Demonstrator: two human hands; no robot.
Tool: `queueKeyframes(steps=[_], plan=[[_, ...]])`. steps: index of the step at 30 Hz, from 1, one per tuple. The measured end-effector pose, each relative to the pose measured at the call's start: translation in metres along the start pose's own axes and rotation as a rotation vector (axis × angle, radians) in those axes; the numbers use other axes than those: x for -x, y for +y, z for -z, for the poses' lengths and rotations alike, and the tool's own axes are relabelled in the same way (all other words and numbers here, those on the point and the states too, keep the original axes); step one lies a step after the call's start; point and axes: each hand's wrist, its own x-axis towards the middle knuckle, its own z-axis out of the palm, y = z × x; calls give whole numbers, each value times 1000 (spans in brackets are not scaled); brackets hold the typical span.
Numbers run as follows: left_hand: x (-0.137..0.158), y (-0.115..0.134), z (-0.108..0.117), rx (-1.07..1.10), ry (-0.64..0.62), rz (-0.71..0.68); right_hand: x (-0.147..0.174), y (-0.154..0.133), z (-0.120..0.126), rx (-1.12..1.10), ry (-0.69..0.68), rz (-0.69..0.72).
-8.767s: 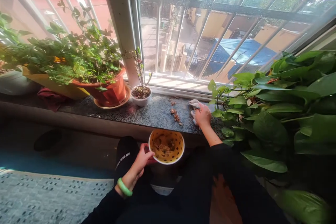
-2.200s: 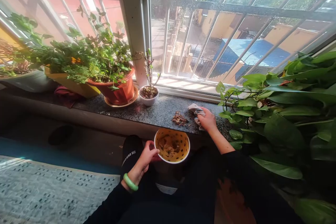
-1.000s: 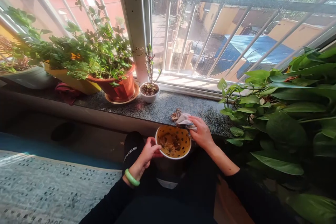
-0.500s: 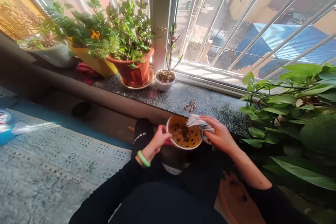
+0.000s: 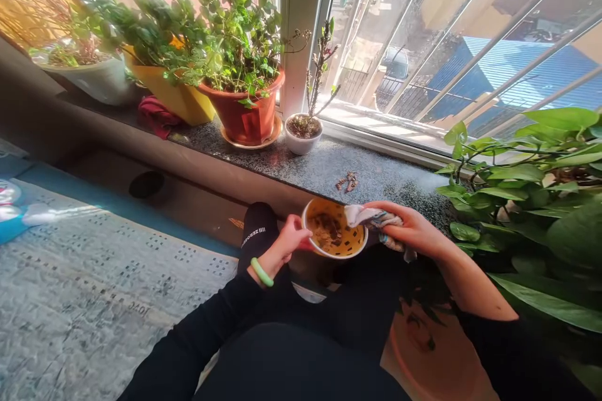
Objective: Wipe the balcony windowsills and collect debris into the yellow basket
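My left hand [image 5: 292,239], with a pale green bangle on its wrist, grips the left rim of a round bucket [image 5: 358,249]. The bucket has a white rim and a yellow inside with dark square marks. Brown dry scraps [image 5: 328,232] lie in its bottom. Bunched in my right hand [image 5: 416,229] is a pale patterned cloth [image 5: 383,219], its white end hanging at the bucket's right rim. On the dark speckled windowsill [image 5: 305,172], just beyond the bucket, sits a small pile of dry leaf bits [image 5: 347,182].
A small white pot [image 5: 303,141] with a thin-stemmed plant, a terracotta pot [image 5: 251,116], a yellow pot [image 5: 183,100] and a pink cloth [image 5: 157,116] line the sill. Large green leaves [image 5: 522,200] crowd the right side. A barred window stands behind.
My right hand has shifted to the right with the cloth, drawing more of it clear of the bucket's rim. My left hand still holds the bucket. The whole view has shifted slightly.
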Motion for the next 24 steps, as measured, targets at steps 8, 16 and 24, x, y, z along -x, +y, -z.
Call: queueKeyframes(steps=[8,16,24], plan=[[6,6,-5,14,43,-5,-42,75,77,46,804,-320],[7,9,-7,1,36,3,-114,100,57,312,911,-149],[10,12,-7,-26,29,2,-143,68,30,-63,448,58]])
